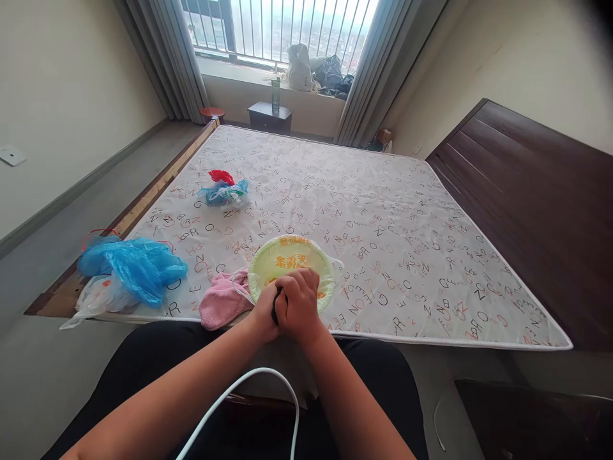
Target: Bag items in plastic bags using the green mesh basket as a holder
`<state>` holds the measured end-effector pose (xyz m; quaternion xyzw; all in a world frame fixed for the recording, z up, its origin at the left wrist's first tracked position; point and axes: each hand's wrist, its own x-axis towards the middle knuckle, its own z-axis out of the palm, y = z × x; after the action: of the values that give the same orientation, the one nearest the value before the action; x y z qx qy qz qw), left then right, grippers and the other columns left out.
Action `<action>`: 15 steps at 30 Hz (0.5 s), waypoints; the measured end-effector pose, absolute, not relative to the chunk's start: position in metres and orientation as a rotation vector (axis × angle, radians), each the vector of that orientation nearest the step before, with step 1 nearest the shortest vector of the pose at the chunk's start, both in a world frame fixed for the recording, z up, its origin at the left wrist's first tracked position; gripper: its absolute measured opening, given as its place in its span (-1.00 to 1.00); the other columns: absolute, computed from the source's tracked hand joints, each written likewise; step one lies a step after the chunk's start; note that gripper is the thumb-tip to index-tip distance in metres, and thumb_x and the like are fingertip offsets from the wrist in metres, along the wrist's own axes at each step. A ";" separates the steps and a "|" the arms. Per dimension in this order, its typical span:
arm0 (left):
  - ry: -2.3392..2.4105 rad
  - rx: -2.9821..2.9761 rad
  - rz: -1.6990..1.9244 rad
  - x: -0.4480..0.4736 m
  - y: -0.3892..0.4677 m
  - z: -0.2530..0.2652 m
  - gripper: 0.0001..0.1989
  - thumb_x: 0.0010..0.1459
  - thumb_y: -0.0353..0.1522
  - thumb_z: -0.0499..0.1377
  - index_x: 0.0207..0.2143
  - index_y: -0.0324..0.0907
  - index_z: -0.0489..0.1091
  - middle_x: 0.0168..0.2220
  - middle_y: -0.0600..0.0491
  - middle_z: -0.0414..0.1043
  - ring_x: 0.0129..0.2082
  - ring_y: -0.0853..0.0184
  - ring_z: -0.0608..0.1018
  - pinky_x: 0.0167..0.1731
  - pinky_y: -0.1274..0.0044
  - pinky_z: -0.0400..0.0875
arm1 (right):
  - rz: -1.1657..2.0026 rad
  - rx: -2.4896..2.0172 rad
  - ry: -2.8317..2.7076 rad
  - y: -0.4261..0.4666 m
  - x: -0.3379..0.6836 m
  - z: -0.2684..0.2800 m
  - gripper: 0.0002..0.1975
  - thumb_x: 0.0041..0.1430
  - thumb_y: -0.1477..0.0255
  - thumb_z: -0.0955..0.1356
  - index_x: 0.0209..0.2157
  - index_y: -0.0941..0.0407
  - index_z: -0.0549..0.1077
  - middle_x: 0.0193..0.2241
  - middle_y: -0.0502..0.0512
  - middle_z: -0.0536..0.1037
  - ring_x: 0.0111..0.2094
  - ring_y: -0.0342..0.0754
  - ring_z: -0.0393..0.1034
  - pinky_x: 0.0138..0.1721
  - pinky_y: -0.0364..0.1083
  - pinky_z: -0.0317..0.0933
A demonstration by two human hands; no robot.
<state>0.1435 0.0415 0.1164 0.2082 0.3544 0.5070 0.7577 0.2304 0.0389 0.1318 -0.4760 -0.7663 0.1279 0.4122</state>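
Note:
My left hand (266,312) and my right hand (301,300) are closed together at the near edge of the mattress (383,255). Between them shows a small dark strip (276,305) that I cannot make out; my fingers hide most of it. Right behind the hands, a pale yellow basin (261,259) lined with a thin plastic bag with orange lettering rests on the mattress. Touching its left side is a pink cloth (223,303), with a thin white loop across it.
Blue and clear plastic bags (143,268) lie at the mattress's left corner. Farther back sits a small heap of red and blue bags (224,188). A white cable (258,370) arches over my lap. A dark headboard (522,166) stands at the right.

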 end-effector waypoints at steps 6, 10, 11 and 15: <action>0.804 0.408 1.322 0.146 0.040 0.136 -0.71 0.21 -0.19 0.27 -0.13 -0.20 0.52 -0.08 -0.04 0.57 0.07 0.18 0.54 0.09 0.41 0.43 | 0.246 -1.328 -1.851 0.045 0.223 0.124 -0.57 0.21 0.58 0.22 0.08 -0.03 0.33 0.37 0.16 0.16 0.47 0.19 -0.26 0.34 0.42 -0.26; 0.828 0.334 1.299 0.140 0.049 0.128 -0.75 0.17 -0.24 0.29 -0.20 -0.23 0.51 -0.20 -0.04 0.59 -0.04 0.16 0.58 -0.02 0.41 0.47 | 0.350 -1.377 -1.950 0.048 0.221 0.123 -0.52 0.31 0.47 0.25 0.24 -0.01 0.23 0.43 0.21 0.05 0.48 0.22 -0.30 0.34 0.44 -0.23; 0.856 0.305 1.297 0.137 0.052 0.124 -0.78 0.15 -0.26 0.29 -0.23 -0.23 0.50 -0.25 -0.02 0.58 -0.08 0.17 0.59 -0.06 0.43 0.48 | 0.402 -1.362 -1.975 0.049 0.223 0.124 -0.51 0.32 0.44 0.27 0.27 0.01 0.23 0.42 0.23 0.07 0.47 0.23 -0.23 0.35 0.41 -0.17; 0.952 0.228 1.265 0.123 0.068 0.115 -0.82 0.07 -0.27 0.28 -0.36 -0.20 0.43 -0.46 0.09 0.45 -0.37 0.29 0.57 -0.32 0.49 0.46 | 0.533 -1.195 -2.049 0.052 0.238 0.133 -0.54 0.32 0.35 0.34 0.23 0.01 0.34 0.29 0.22 0.30 0.31 0.17 0.15 0.32 0.24 0.08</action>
<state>0.1230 0.0681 0.1145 0.1024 0.4269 0.5671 0.6969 0.2376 0.0516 0.1335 -0.4607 -0.7902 0.2057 0.3479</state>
